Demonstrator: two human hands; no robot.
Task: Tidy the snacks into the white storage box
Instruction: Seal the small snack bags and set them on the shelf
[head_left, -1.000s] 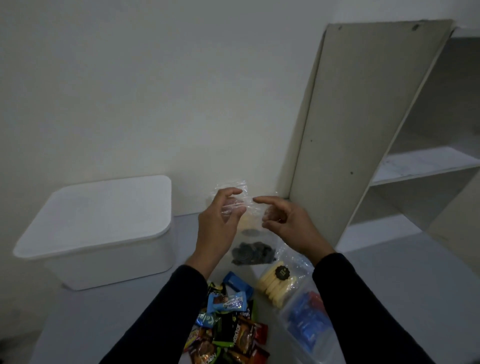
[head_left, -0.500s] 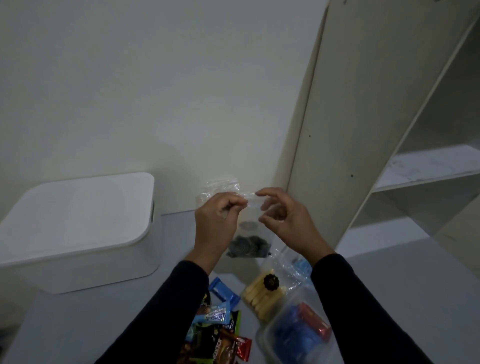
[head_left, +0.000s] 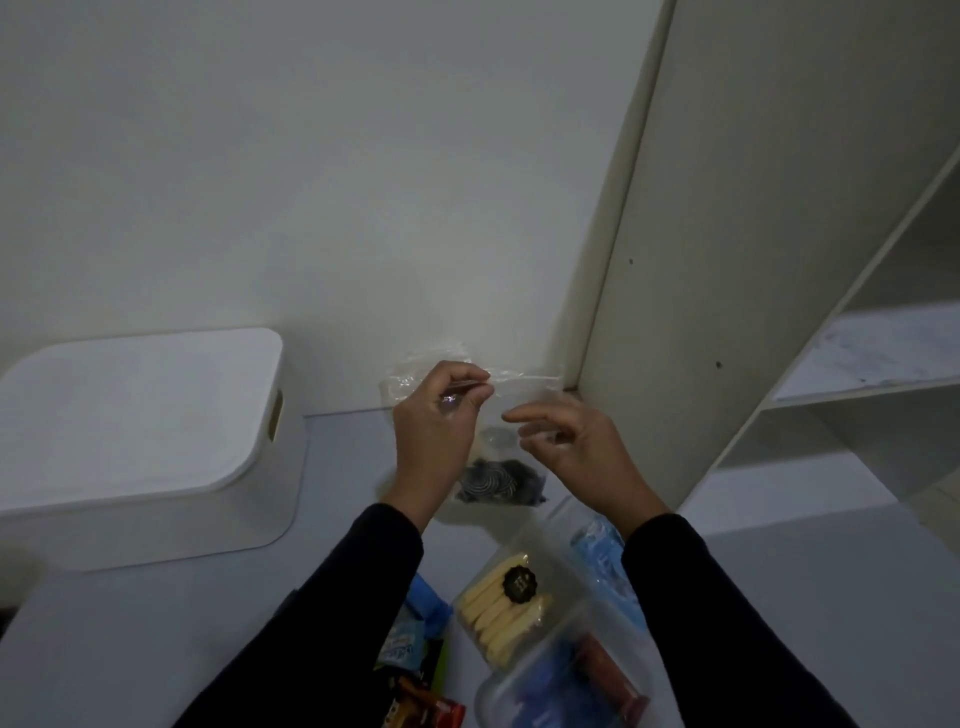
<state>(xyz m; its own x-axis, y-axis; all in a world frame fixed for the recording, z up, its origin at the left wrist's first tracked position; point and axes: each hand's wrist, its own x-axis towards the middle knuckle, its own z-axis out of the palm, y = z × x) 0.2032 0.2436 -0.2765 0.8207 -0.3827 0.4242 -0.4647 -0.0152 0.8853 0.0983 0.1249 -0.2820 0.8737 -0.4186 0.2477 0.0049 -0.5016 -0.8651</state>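
Your left hand (head_left: 441, 415) pinches the top edge of the clear zip bag (head_left: 498, 415) of dark cookies (head_left: 493, 480), holding it up so the contents hang at the bottom. Your right hand (head_left: 566, 441) hovers just beside the bag's right side with fingers loosely curled, seemingly ready to run along the seal. The white storage box (head_left: 140, 441) sits lidded to your left, with the wrapped snacks (head_left: 415, 649) and the tray of pale biscuits (head_left: 504, 608) near your sleeves.

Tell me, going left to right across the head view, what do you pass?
White storage box → left hand, pinching a clear bag of dark cookies → right hand → shelf unit.
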